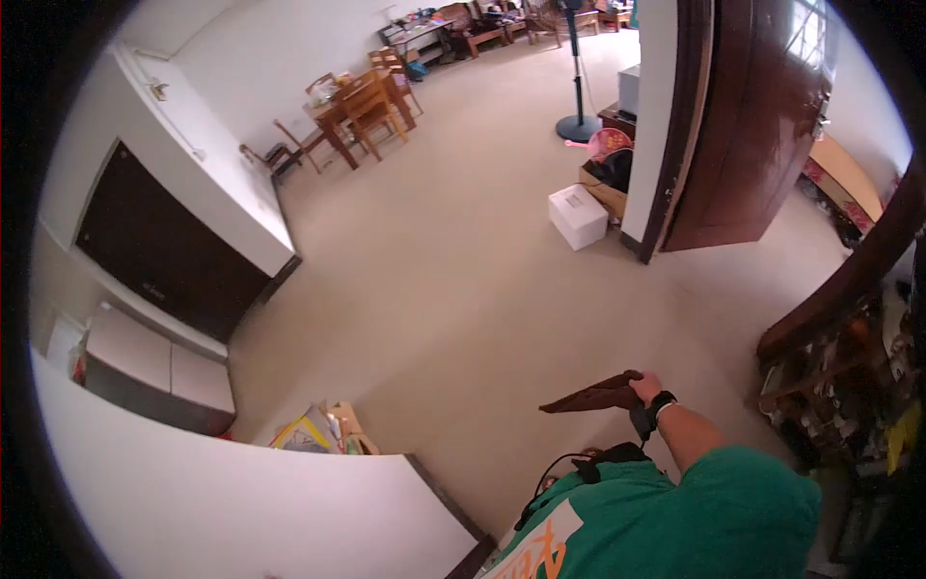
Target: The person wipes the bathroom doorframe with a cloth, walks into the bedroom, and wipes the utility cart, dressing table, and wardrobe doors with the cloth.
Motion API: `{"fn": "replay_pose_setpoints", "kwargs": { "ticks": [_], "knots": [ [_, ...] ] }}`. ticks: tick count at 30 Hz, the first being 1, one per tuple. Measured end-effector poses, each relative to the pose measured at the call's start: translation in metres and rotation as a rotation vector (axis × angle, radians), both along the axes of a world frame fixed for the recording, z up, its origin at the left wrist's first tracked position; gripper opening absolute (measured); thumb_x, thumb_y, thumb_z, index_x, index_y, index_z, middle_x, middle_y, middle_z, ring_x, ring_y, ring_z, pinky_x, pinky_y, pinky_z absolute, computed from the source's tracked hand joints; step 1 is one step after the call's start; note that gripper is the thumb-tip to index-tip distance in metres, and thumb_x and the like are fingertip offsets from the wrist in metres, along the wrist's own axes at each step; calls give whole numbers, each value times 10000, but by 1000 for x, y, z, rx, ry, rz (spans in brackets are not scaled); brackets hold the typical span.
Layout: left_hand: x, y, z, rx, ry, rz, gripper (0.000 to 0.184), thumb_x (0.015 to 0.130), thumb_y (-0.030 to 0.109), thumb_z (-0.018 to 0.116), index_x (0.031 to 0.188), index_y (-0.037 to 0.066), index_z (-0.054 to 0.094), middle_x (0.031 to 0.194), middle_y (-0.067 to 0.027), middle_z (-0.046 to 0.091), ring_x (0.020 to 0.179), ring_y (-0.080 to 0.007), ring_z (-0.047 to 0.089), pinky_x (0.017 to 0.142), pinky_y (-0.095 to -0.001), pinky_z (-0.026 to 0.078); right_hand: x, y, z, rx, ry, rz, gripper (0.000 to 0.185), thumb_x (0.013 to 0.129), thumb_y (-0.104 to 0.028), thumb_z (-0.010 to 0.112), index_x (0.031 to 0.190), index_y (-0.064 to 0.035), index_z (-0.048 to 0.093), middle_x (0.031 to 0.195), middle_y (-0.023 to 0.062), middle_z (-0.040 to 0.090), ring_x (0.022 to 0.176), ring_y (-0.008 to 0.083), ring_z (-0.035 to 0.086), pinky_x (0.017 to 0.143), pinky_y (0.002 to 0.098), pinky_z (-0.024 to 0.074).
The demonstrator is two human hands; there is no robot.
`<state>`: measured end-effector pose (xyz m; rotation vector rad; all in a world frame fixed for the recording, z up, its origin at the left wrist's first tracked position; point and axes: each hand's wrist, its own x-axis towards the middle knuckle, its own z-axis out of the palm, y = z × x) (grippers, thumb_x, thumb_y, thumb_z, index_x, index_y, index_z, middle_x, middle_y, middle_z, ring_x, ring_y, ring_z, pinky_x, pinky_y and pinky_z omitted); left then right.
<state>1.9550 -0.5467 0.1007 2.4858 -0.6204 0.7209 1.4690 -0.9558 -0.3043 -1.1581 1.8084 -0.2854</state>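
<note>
A dark brown piece, which looks like folded cloth [590, 394], hangs out to the left from my right hand [646, 387]. The fingers of that hand are closed round its right end. A black watch or band is on the wrist, below a green sleeve. Beneath the hand lies the beige floor [463, 318]. My left hand does not show anywhere in the view.
A white box [578, 216] stands by the open brown door [743, 125]. Crowded shelves [849, 376] are at the right. A white wall [241, 502] with papers [313, 432] behind it fills the lower left. Farther off are a wooden table [338, 116], chairs and a stand fan [578, 125].
</note>
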Motion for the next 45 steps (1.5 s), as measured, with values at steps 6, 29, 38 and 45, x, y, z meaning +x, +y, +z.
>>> {"fn": "replay_pose_setpoints", "kwargs": {
  "ticks": [6,29,38,45],
  "knots": [
    [-4,-153,-163,300,573,-875,341,864,30,439,1188,45,546,1181,-137,567,1090,-243,537,915,-330,429,-43,15,-15,-2,-41,-176,424,742,-296,654,1028,16,633,977,238,644,895,406,615,811,451,486],
    [80,-373,-370,354,1503,21,312,880,263,498,1090,54,596,876,-136,635,626,-256,624,577,-373,509,7,-332,-17,107,-176,-36,532,814,-399,626,1044,81,608,927,147,648,819,237,605,709,355,470],
    [178,-527,-350,-331,1645,155,278,880,197,560,1136,89,567,753,-47,558,576,-133,561,542,-303,491,165,-530,-3,170,-87,188,384,829,-280,585,1018,52,615,940,127,637,817,235,596,722,348,472],
    [236,-609,-337,-606,1590,-44,360,829,66,468,1187,50,510,736,-26,518,638,-136,548,589,-303,489,224,-660,-19,36,-187,324,278,840,-188,552,998,30,620,950,112,629,815,234,589,733,343,473]
  ]
}}
